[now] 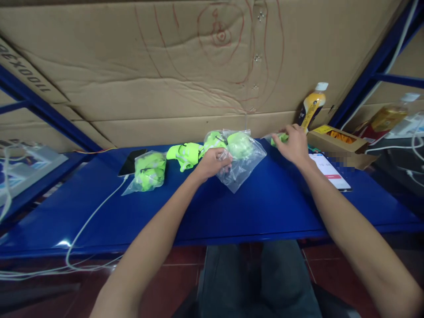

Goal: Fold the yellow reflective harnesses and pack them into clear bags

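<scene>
My left hand (213, 165) is closed, pinching the near edge of a clear plastic bag (233, 179). Bright green folded fabric with grey stripes (241, 145) lies in and around that bag. To its left, an unbagged bundle of the same green fabric (185, 155) rests on the blue shelf (212, 212). Farther right, my right hand (294, 143) has its fingers curled over a bagged green bundle (277, 138), which it partly hides. Another bagged green bundle (150, 171) sits at the left.
A dark phone (130, 162) with a white cable lies at the left. On the right are a lit phone (330, 171), an open cardboard box (341, 139) and a yellow-and-black bottle (311, 108). A cardboard wall (115, 66) stands behind; a power strip (33, 168) is far left.
</scene>
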The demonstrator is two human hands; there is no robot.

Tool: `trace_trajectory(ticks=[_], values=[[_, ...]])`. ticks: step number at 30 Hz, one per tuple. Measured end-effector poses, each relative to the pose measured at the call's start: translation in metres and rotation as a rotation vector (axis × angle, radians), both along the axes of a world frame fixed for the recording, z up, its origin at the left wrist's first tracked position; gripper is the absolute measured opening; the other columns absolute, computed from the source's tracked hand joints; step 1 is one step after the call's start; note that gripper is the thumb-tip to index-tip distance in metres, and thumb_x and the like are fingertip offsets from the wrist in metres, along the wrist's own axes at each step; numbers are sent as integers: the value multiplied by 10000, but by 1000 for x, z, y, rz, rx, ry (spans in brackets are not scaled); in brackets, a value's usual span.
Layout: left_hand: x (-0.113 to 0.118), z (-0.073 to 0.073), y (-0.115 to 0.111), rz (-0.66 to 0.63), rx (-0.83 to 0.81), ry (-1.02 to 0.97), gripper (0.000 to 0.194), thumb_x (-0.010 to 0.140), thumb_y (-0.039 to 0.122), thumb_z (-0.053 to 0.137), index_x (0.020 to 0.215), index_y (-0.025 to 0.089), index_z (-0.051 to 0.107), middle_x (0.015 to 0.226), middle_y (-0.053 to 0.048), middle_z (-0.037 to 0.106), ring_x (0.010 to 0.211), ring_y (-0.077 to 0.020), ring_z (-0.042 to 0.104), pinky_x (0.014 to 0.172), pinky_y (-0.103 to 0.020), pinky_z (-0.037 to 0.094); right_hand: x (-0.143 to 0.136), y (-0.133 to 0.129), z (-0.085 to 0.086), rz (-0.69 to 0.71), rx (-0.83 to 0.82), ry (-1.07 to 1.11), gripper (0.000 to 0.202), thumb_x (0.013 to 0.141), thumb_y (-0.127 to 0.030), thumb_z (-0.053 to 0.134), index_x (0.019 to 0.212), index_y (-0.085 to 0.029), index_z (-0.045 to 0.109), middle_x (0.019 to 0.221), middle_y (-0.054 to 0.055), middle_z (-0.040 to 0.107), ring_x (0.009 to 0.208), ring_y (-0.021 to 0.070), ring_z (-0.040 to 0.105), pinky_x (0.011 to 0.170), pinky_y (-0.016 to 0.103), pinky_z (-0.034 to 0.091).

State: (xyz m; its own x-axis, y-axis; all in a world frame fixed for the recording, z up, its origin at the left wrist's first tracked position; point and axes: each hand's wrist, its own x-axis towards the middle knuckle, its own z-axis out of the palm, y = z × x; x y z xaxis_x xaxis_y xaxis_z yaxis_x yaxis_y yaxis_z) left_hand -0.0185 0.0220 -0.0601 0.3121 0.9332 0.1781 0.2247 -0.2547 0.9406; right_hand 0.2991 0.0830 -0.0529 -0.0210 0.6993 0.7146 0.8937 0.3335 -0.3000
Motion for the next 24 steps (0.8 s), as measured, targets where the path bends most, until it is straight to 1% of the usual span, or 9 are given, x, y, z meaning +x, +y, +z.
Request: trace_trajectory(ticks=[3,6,9,11,13,16,18,21,24], values=[[-3,-1,1,36,61,77,294,831,425,821,836,157,700,706,-34,736,562,-146,646,500,-238,476,5,0,-9,-43,-17,-143,307,955,-399,623,1027,-125,743,1090,232,707,1148,431,619,1047,639,496],[2,-3,0,79,74,-85,357,830,472,835,933,159,698,742,-34,748,585,-161,674,532,-259,524,-11,-10,-10,33,38,-112,336,1009,-435,585,1023,-136,738,1133,237,713,1207,432,616,1085,636,487],[8,-2,-3,53,48,-283,490,795,547,881,1022,170,666,766,-22,744,585,-188,711,596,-331,618,-35,-21,-7,248,22,169,378,999,-553,632,1054,-189,718,1084,167,752,1037,331,703,964,518,581],[10,-2,-3,36,36,-330,553,770,573,909,1051,177,645,803,-28,755,624,-204,744,648,-360,652,-49,-26,-6,425,-106,453,478,916,-686,710,1037,-225,691,989,102,764,809,249,715,739,414,611],[10,-4,-2,30,21,-319,580,761,592,915,1050,181,625,841,-43,764,668,-219,768,679,-369,662,-59,-30,-6,603,-282,692,570,803,-786,782,934,-245,659,798,36,731,622,197,670,575,347,568],[10,-6,0,95,28,-241,611,788,641,862,1101,188,599,922,-71,763,677,-218,761,677,-380,655,-67,-35,-6,775,-450,875,574,716,-752,886,778,-242,630,607,-13,674,489,157,617,520,312,552],[12,-4,-2,255,163,-112,683,795,634,853,1248,196,588,1077,-105,761,743,-215,755,744,-406,652,-71,-40,-6,783,-441,944,560,674,-700,943,746,-231,645,617,-2,712,476,151,629,517,304,565],[17,3,-12,442,456,162,1009,737,628,914,1543,227,458,1415,-175,666,1090,-299,735,1019,-505,593,-78,-50,-4,785,-412,977,564,632,-674,979,707,-229,640,618,9,732,517,172,685,553,311,605],[23,8,-24,400,548,339,1363,619,730,951,1684,229,264,1628,-241,483,1460,-448,524,1217,-628,420,-87,-62,0,879,-528,889,532,617,-638,998,721,-224,682,685,23,766,607,188,727,612,314,619]])
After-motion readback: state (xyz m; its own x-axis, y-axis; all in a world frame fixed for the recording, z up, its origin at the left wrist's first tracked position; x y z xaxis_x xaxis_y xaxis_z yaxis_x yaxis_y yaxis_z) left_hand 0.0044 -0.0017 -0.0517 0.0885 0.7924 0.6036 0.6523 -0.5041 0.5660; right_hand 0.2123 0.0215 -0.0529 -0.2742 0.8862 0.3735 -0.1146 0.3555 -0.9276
